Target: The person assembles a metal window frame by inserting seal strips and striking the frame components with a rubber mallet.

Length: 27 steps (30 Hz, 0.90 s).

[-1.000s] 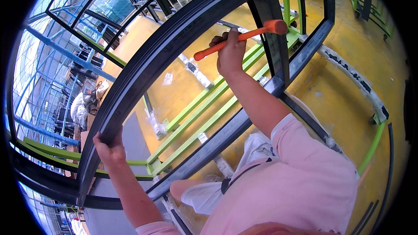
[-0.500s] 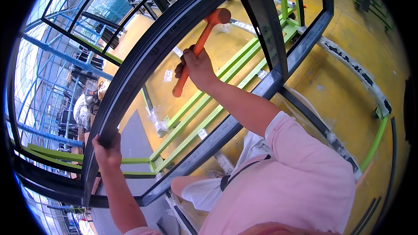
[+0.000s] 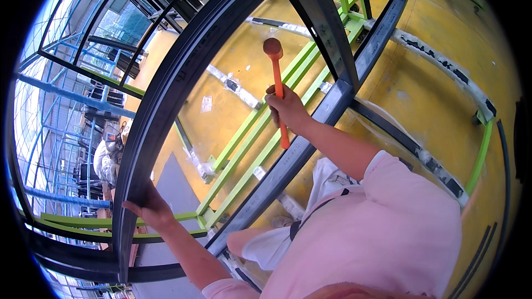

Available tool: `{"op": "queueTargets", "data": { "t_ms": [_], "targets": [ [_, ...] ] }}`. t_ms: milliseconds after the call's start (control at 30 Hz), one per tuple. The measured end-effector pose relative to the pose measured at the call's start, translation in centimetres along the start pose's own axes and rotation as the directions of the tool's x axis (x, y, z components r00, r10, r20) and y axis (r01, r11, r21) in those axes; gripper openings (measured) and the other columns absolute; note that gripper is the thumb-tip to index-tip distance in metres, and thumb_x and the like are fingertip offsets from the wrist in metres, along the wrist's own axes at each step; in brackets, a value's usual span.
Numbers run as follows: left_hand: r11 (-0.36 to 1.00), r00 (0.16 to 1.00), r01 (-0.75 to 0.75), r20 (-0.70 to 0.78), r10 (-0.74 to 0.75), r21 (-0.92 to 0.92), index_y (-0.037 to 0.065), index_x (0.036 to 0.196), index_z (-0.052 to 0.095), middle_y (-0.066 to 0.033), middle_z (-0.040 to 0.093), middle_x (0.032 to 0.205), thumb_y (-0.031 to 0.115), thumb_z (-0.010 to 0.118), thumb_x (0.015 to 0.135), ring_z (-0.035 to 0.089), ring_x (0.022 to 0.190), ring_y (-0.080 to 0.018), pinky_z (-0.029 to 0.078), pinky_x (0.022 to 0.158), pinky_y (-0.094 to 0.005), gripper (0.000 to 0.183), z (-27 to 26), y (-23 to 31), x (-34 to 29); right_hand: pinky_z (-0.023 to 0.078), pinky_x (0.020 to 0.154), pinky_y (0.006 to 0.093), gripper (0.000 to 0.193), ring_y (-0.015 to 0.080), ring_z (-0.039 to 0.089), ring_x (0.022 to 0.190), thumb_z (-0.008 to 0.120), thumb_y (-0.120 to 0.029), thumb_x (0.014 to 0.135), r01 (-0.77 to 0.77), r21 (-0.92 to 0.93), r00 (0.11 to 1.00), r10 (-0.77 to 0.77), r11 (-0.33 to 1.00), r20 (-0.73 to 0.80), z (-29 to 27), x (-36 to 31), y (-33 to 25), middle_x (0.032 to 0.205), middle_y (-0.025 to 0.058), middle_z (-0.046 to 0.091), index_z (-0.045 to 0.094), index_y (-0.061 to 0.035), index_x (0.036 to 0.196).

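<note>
Inside dark frame (image 3: 183,72) opening, right hand (image 3: 285,108) clenched on orange mallet (image 3: 277,86); left hand (image 3: 147,207) gripping frame's edge above yellow floor (image 3: 432,105).

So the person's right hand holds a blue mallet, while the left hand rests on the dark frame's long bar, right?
Not quite: the mallet is orange, not blue, as the head view shows. The rest stands: the right hand grips its handle, and the left hand rests on the long bar of the dark frame.

A green metal rack (image 3: 252,133) on the yellow floor (image 3: 421,105) carries the dark window frame (image 3: 183,72).
</note>
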<state>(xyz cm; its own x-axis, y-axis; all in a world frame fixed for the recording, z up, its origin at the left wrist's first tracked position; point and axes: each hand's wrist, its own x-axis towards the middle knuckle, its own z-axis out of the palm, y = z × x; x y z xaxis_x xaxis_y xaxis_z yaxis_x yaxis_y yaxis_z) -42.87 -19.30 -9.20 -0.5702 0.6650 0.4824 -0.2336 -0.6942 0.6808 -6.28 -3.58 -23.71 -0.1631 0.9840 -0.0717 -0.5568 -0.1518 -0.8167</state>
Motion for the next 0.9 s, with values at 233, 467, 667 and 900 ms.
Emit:
{"op": "queueTargets", "data": {
  "t_ms": [233, 467, 667, 900],
  "targets": [
    [0.995, 0.996, -0.087, 0.027, 0.089, -0.049, 0.006, 0.137, 0.057, -0.0157, 0.058, 0.14, 0.045, 0.071, 0.092, 0.053, 0.134, -0.0317, 0.033, 0.122, -0.0464, 0.061, -2.0, -1.5, 0.5, 0.051, 0.059, 0.0365, 0.024, 0.0191, 0.062, 0.065, 0.065, -0.024, 0.091, -0.3, -0.581, 0.888, -0.002, 0.756, -0.46, -19.3, -6.3, 4.1, 0.083, 0.0073, 0.064, 0.06, -0.0073, 0.108],
    [0.937, 0.969, 0.076, 0.246, 0.011, -0.341, 0.002, 0.124, 0.067, -0.0157, 0.067, 0.127, 0.031, 0.069, 0.09, 0.052, 0.134, -0.0337, 0.027, 0.12, -0.0575, 0.045, -3.1, -4.5, -2.5, 0.052, 0.081, 0.0506, 0.035, 0.0449, 0.067, 0.091, 0.063, -0.026, 0.089, -0.633, -0.765, 0.723, -0.262, 0.12, -0.639, -38.6, -12.9, 7.3, 0.094, 0.026, 0.069, 0.058, 0.0014, 0.11],
    [0.916, 0.995, 0.069, -0.038, -0.091, -0.396, -0.002, 0.117, 0.067, -0.0204, 0.063, 0.127, 0.023, 0.067, 0.085, 0.047, 0.137, -0.0351, 0.027, 0.121, -0.0544, 0.04, -7.9, -8.2, -12.3, 0.051, 0.087, 0.052, 0.04, 0.0453, 0.065, 0.102, 0.064, -0.026, 0.087, -0.641, -0.768, 0.76, -0.149, -0.002, -0.633, -42.8, -19.4, 10.8, 0.105, 0.0271, 0.068, 0.059, -0.0043, 0.119],
    [0.915, 0.954, 0.164, -0.177, -0.243, -0.368, 0.0, 0.12, 0.066, -0.018, 0.061, 0.131, 0.022, 0.074, 0.081, 0.048, 0.137, -0.0321, 0.03, 0.122, -0.0485, 0.045, -8.5, -7.0, -23.3, 0.052, 0.091, 0.0477, 0.039, 0.0404, 0.065, 0.107, 0.07, -0.022, 0.087, -0.494, -0.86, 0.848, 0.147, -0.131, -0.509, -38.4, -20.3, 13.6, 0.11, 0.022, 0.069, 0.061, -0.0086, 0.122]
  ]
}}
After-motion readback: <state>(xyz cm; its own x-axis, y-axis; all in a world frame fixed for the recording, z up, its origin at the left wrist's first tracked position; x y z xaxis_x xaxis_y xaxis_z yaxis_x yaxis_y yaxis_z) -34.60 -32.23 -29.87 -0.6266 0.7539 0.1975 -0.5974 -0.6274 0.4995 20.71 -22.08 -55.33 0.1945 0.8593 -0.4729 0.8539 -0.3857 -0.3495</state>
